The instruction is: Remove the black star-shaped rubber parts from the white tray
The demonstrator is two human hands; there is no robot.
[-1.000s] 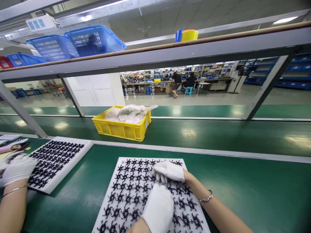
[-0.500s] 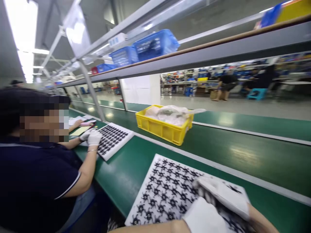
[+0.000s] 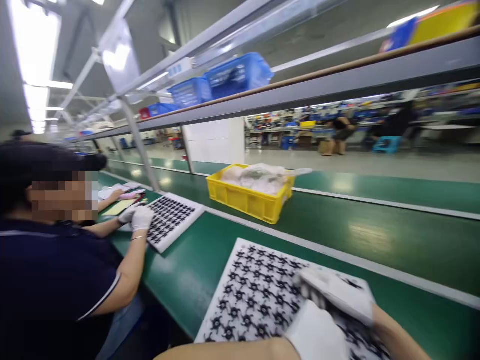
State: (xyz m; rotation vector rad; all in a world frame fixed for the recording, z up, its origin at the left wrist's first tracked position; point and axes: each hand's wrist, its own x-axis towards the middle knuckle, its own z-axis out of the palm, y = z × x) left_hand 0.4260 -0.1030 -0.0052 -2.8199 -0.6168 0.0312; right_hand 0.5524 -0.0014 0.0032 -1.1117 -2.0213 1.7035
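A second ago the view looked straight across the surface; now it has swung left, bringing a seated co-worker (image 3: 52, 260) in a dark shirt into sight, gloved hands on the neighbouring white tray (image 3: 170, 220). The yellow crate (image 3: 249, 200) has slid from left of centre to mid-frame. The person's right hand (image 3: 337, 295) and left hand (image 3: 317, 335) now sit at the lower right corner, blurred, over the near tray (image 3: 255, 300).
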